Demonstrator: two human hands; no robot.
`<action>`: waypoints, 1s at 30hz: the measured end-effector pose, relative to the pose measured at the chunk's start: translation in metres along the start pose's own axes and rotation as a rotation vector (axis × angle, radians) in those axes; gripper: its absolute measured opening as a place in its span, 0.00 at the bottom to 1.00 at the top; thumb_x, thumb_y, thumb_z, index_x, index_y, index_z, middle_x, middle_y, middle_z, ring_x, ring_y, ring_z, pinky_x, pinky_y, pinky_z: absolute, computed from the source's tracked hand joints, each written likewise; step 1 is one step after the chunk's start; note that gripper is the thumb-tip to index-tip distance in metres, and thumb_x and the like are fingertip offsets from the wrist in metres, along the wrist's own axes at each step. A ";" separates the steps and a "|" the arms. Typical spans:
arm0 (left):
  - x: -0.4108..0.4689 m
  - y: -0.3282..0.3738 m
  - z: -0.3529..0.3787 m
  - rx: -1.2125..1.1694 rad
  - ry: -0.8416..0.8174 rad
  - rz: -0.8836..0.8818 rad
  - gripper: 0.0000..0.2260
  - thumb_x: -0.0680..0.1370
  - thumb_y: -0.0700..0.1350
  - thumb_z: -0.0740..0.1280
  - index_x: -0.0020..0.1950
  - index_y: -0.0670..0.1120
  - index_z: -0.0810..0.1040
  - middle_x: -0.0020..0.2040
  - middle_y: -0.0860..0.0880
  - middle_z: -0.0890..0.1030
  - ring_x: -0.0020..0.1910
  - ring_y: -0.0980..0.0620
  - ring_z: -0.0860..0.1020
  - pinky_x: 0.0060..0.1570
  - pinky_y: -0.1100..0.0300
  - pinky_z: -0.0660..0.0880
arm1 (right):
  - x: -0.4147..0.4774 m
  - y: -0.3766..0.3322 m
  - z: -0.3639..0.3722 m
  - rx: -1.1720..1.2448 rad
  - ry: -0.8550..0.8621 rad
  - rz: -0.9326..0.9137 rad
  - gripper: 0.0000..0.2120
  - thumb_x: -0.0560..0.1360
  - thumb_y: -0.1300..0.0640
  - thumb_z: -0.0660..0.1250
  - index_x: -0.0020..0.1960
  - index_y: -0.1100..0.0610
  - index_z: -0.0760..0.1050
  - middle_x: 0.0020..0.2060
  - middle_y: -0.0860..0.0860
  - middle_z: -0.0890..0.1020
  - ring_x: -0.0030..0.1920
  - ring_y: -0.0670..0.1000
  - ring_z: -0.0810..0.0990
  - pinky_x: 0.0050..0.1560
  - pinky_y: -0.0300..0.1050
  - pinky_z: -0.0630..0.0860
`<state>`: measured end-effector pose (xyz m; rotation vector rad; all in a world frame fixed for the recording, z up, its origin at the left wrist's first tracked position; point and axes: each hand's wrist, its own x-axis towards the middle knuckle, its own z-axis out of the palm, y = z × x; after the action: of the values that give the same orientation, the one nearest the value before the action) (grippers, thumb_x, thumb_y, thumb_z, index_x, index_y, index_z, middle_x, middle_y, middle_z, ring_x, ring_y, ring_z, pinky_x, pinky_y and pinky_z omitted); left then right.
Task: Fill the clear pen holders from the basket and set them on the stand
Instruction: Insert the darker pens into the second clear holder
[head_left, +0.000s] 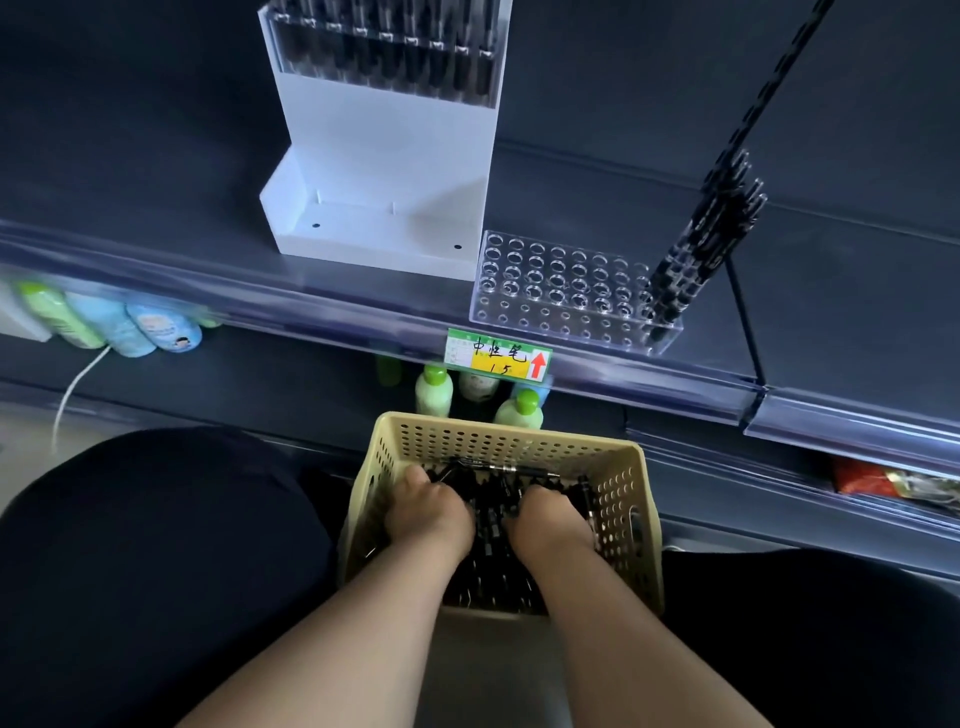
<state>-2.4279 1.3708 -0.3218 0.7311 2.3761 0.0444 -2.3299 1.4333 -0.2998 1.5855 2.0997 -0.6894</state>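
A shop aisle: dark retail shelving with clear plastic price rails, a handwritten price tag (497, 354) with a red arrow clipped above the hands (431, 512), and lotion bottles (434, 391) stocked on the lower shelf just beyond.

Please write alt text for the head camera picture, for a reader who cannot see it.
Both hands, left hand and right hand, reach into a beige basket of black pens. On the shelf above stand a clear pen holder, filled only at its right end, and a white stand.
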 end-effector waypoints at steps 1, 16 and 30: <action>0.000 0.001 -0.001 -0.001 -0.002 -0.010 0.21 0.79 0.52 0.59 0.67 0.42 0.71 0.68 0.47 0.60 0.69 0.47 0.60 0.64 0.53 0.66 | 0.001 0.000 -0.001 0.022 -0.012 0.008 0.12 0.76 0.55 0.63 0.58 0.56 0.74 0.55 0.53 0.79 0.55 0.55 0.78 0.45 0.44 0.71; -0.029 -0.001 -0.013 -0.311 0.082 0.042 0.13 0.78 0.53 0.61 0.53 0.47 0.80 0.54 0.45 0.81 0.55 0.44 0.77 0.52 0.59 0.72 | -0.034 0.004 -0.014 0.230 0.064 -0.097 0.11 0.73 0.50 0.64 0.50 0.56 0.78 0.50 0.54 0.81 0.51 0.56 0.79 0.49 0.43 0.75; -0.077 0.000 -0.051 -0.751 0.354 0.385 0.15 0.77 0.47 0.66 0.63 0.47 0.75 0.52 0.52 0.81 0.48 0.56 0.76 0.47 0.66 0.66 | -0.083 0.011 -0.056 0.527 0.408 -0.409 0.13 0.73 0.55 0.64 0.57 0.51 0.67 0.34 0.43 0.77 0.35 0.43 0.77 0.32 0.33 0.70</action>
<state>-2.4090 1.3388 -0.2378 0.8202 2.2235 1.2387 -2.2990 1.4074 -0.2080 1.6721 2.7541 -1.2258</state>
